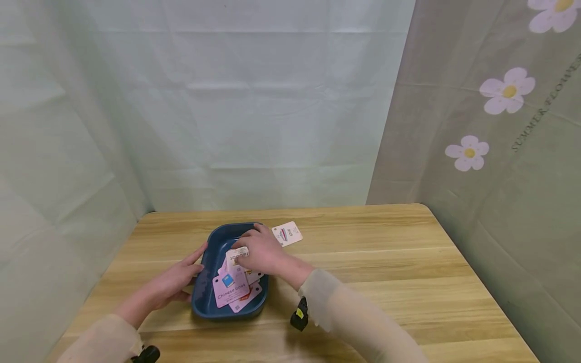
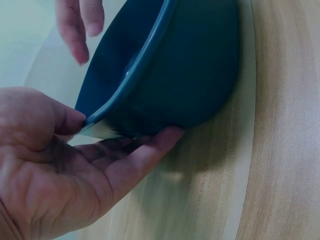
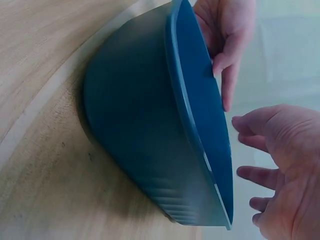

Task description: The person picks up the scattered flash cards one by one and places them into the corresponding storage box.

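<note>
A dark blue plastic bin [image 1: 202, 301] sits on the table with several picture cards inside. One pink card [image 1: 230, 291] reads "Chinese book", and a white-topped card [image 1: 232, 258] lies above it. My left hand [image 1: 174, 282] holds the bin's left side, thumb at the rim and fingers against the outer wall in the left wrist view. Over the bin's right side reaches my right hand [image 1: 262, 250], its fingers near the white-topped card. In the right wrist view the right fingers [image 3: 257, 176] are spread and relaxed, with no card visible between them.
A "ship" card [image 1: 289, 233] lies on the wooden table [image 1: 372, 262], just beyond the bin's right corner. Pale curtains [image 1: 272, 111] hang behind and at both sides. Dark devices [image 1: 299, 315] are strapped at the wrists.
</note>
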`<action>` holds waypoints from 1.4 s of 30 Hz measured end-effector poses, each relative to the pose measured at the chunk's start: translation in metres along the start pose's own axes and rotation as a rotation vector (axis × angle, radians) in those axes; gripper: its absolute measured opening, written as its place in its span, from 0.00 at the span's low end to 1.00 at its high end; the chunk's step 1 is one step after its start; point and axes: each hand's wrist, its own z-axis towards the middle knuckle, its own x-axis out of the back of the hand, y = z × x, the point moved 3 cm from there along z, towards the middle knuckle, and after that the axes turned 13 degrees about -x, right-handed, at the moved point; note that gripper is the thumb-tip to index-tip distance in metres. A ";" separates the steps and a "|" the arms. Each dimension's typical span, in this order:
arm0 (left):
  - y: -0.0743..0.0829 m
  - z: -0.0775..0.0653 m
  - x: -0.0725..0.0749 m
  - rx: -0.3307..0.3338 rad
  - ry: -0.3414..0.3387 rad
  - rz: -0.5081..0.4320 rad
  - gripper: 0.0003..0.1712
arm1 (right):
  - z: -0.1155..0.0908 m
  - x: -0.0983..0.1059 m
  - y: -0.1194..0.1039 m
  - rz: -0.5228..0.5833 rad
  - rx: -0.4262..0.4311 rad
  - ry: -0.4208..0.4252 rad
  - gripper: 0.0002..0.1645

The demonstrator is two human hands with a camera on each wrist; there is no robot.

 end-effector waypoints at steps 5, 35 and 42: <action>0.002 0.001 0.000 0.004 -0.009 0.005 0.38 | -0.002 0.011 0.004 0.058 0.036 0.030 0.23; 0.003 0.000 -0.001 0.010 -0.006 0.027 0.38 | -0.005 0.083 0.071 0.305 0.060 0.149 0.28; 0.003 0.000 -0.002 0.011 -0.007 0.032 0.39 | -0.001 0.083 0.089 0.272 0.014 0.169 0.30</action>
